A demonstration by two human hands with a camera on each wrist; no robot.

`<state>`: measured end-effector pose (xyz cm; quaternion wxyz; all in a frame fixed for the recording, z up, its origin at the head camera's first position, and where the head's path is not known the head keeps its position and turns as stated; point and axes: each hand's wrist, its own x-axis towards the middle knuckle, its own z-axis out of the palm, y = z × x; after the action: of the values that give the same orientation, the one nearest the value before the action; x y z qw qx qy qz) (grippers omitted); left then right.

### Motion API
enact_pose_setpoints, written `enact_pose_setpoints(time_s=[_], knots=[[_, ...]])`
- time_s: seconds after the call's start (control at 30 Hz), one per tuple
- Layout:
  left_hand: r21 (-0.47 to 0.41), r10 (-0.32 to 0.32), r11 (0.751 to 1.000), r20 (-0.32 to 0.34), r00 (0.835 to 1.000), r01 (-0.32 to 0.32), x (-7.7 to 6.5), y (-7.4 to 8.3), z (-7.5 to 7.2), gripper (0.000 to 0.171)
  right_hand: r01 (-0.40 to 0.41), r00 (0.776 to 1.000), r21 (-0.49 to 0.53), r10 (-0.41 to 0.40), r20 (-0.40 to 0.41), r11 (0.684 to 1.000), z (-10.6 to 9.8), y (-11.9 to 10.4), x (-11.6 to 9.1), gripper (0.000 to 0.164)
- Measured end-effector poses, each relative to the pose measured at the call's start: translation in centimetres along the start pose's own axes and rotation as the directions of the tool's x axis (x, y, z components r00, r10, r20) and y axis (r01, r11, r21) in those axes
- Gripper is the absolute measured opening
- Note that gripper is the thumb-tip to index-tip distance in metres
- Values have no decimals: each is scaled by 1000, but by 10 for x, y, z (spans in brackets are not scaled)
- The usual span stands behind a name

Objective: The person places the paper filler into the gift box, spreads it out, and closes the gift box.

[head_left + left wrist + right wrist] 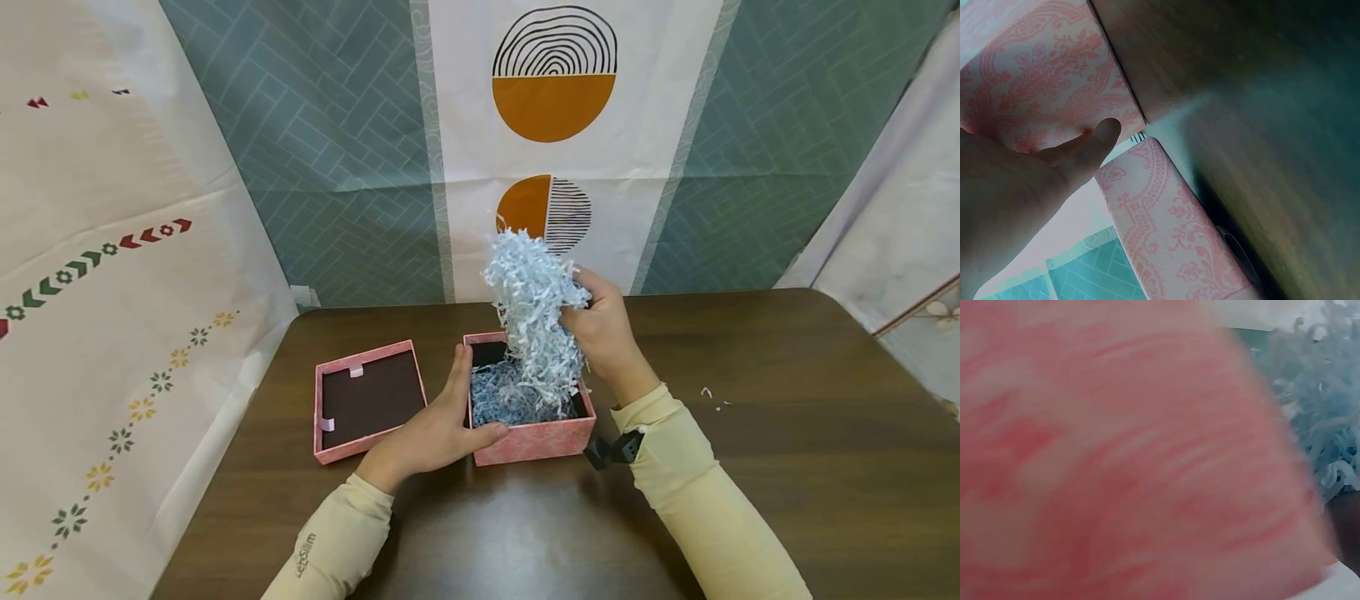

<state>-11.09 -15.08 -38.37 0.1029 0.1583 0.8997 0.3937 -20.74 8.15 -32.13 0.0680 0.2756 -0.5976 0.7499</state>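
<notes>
A pink patterned box stands on the table with blue-grey shredded paper inside. My right hand grips a large clump of pale blue shredded paper, held above the box with its lower strands hanging into the opening. Along the box's left wall lie the extended fingers of my left hand, its thumb reaching over the front corner. In the left wrist view that thumb lies straight against the patterned box. The blurred box wall fills most of the right wrist view.
Left of the box lies its pink-rimmed lid, dark inside up, with small ribbon tabs. A few paper scraps are scattered on the brown table to the right. A patterned cloth hangs behind the table's far edge.
</notes>
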Motion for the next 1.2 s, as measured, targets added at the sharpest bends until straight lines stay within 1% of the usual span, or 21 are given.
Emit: enact_pose_setpoints(time_s=[0.1, 0.2, 0.27, 0.3, 0.33, 0.37, 0.43, 0.5, 0.57, 0.63, 0.7, 0.8, 0.83, 0.87, 0.9, 0.93, 0.97, 1.1, 1.17, 1.2], knots=[[9, -4, 1000, 3, 1000, 4, 0, 0, 0, 118, -47, 997, -103, 52, 48, 994, -1, 12, -4, 34], [5, -10, 1000, 9, 1000, 10, 0, 1, 0, 118, -92, 985, -191, 118, 129, 977, -6, 21, -9, 36], [5, -10, 1000, 15, 1000, 10, 0, 0, 0, 118, -101, 965, -275, 162, 207, 956, -9, 24, -12, 40], [1, -6, 1000, 16, 1000, 6, 1, 0, -1, 117, -99, 951, -328, 186, 247, 940, -10, 25, -13, 41], [6, -7, 1000, 18, 1000, 7, 1, 0, -1, 117, -90, 932, -383, 213, 293, 919, -11, 25, -15, 42], [6, 1, 1000, 17, 1000, -1, 1, -1, -1, 115, -70, 911, -444, 239, 336, 893, -11, 25, -16, 43], [19, 10, 1000, 13, 1000, -10, 2, -1, -1, 114, -20, 866, -561, 295, 403, 827, -10, 26, -18, 43], [28, 6, 1000, 11, 1000, -6, 2, 0, -2, 114, 32, 819, -652, 354, 452, 757, -7, 26, -19, 40], [28, 1, 1000, 10, 1000, -1, 2, -1, -1, 115, 102, 775, -720, 399, 490, 686, -2, 26, -20, 38], [21, -10, 1000, 10, 1000, 10, 2, -1, -1, 117, 160, 737, -764, 440, 514, 625, 5, 28, -21, 39], [10, -12, 1000, 5, 1000, 12, 1, -1, 0, 118, 212, 710, -807, 481, 515, 552, 11, 29, -22, 40], [-2, -8, 1000, 3, 1000, 8, 1, 0, 0, 118, 248, 693, -867, 546, 471, 433, 19, 34, -23, 40], [-5, -6, 1000, 3, 1000, 7, 0, 0, 1, 118, 246, 689, -881, 566, 452, 405, 21, 35, -24, 40], [-5, -8, 1000, 4, 1000, 8, 0, 0, 1, 118, 245, 684, -889, 582, 441, 387, 23, 36, -24, 40], [-5, -6, 1000, 5, 1000, 6, 0, 0, 1, 119, 239, 674, -893, 597, 436, 382, 25, 38, -25, 40], [-3, -7, 1000, 7, 1000, 8, 1, 0, 1, 119, 235, 661, -890, 607, 441, 391, 26, 39, -25, 40], [-4, -6, 1000, 8, 1000, 6, 1, 0, 1, 119, 230, 643, -880, 613, 458, 415, 27, 40, -26, 40], [3, -8, 1000, 10, 1000, 8, 1, 0, 0, 119, 201, 577, -815, 607, 547, 544, 27, 43, -25, 40], [5, -8, 1000, 8, 1000, 8, 1, 0, 0, 119, 202, 556, -780, 587, 589, 592, 26, 44, -24, 39], [6, -8, 1000, 8, 1000, 8, 1, 0, -1, 119, 198, 551, -772, 583, 597, 604, 25, 44, -24, 40]])
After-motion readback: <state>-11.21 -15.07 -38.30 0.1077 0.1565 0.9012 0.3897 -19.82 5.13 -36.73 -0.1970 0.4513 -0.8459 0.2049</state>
